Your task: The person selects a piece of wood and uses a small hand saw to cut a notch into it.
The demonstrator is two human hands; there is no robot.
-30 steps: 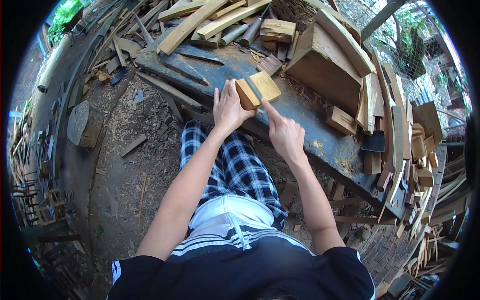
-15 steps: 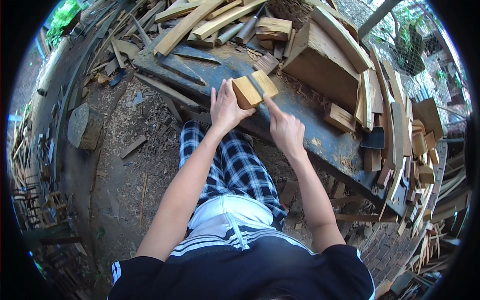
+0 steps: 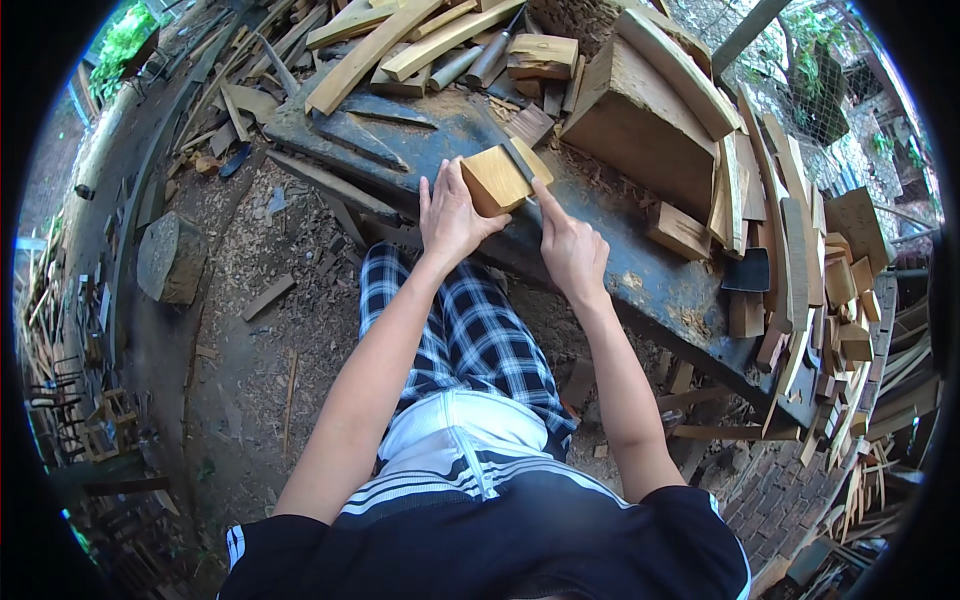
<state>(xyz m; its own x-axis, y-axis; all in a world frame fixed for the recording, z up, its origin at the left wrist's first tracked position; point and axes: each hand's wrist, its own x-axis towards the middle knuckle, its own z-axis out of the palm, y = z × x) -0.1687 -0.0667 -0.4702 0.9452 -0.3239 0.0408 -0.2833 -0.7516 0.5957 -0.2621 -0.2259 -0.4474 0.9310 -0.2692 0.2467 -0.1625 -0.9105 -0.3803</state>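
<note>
Since the earlier frames the right hand (image 3: 572, 252) has been shifting slightly while the pale wooden block (image 3: 503, 177) has been staying at the near edge of the dark tabletop (image 3: 640, 285), so the change is small. That block is sitting tilted on the tabletop, its light cut faces turned up toward the camera, and the left hand (image 3: 452, 218) is bracing it from the near left side, palm against the wood and fingers (image 3: 428, 196) spread upward rather than curled around it. A flat metal blade (image 3: 521, 164) is lying across the top of the block, and the right hand is clenching the lower end of that tool, knuckles up, with its forefinger stretched along the blade toward the wood (the handle itself is hidden inside the fist). Just beyond the block, a much larger rough wood block (image 3: 640, 125) is standing on the tabletop, and a small offcut (image 3: 678, 230) is lying near it to the right. Farther back, long curved slats (image 3: 400, 45) are piling up across the far side, and more cut pieces (image 3: 815, 260) are leaning in a stack at the right end. Below the tabletop the person's checked trousers (image 3: 465, 335) are showing between the two forearms, and to the left a grey stone (image 3: 170, 258) is sitting on the chip-strewn ground (image 3: 260, 340), well apart from the hands.
</note>
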